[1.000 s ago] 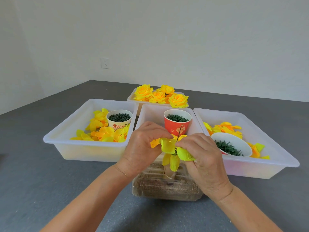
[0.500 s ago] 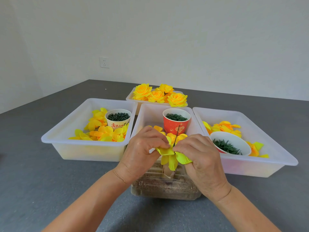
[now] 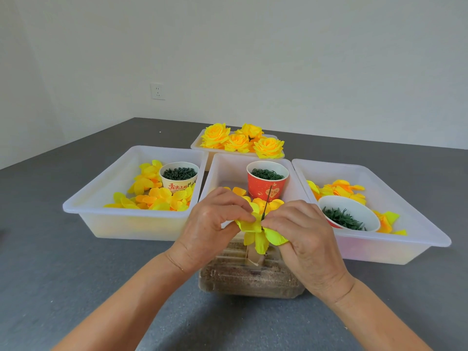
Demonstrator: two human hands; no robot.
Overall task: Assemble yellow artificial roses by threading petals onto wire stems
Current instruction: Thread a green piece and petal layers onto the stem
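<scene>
Two hands meet over the near edge of the middle tray (image 3: 215, 173): the left hand (image 3: 212, 224) and the right hand (image 3: 301, 231) each pinch the yellow petals (image 3: 255, 236) gathered around one thin dark wire stem (image 3: 267, 201), which rises upright between the fingertips. Three large translucent trays sit side by side on the grey table (image 3: 63, 274), and a fourth, smaller tray (image 3: 196, 145) behind them carries the finished roses (image 3: 241, 140); four blooms show plainly, and whether more lie under them cannot be told. Three cups hold dark green pieces: a cream cup (image 3: 178, 179) in the left tray (image 3: 106, 198), a red cup (image 3: 266, 179) in the middle one, and a tilted white-lined cup (image 3: 354, 214) in the right tray (image 3: 417, 224). Loose petals (image 3: 157, 196) are heaped in the left and right trays, too overlapped to count. Beneath the hands stands a clear box (image 3: 250, 279) of brownish filling, its top largely hidden by the hands and petals.
</scene>
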